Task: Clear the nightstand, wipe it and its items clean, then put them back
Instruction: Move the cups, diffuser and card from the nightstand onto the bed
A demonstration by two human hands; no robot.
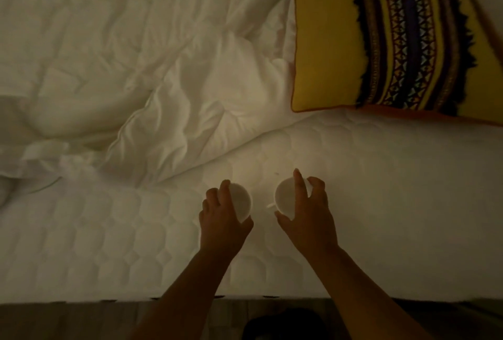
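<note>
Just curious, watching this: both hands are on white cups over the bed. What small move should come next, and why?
Probably let go of both. The left hand grips one white cup and the right hand the other cup, low over the quilted mattress, seemingly parked there while the nightstand is cleared.

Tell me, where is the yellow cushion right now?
The yellow cushion lies at the upper right of the head view, on the bed beside the rumpled white duvet, well beyond both hands.

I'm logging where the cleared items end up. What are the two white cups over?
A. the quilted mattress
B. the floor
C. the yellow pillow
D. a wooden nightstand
A: each hand, left and right, grips a cup over the mattress, apart from the pillow.
</note>
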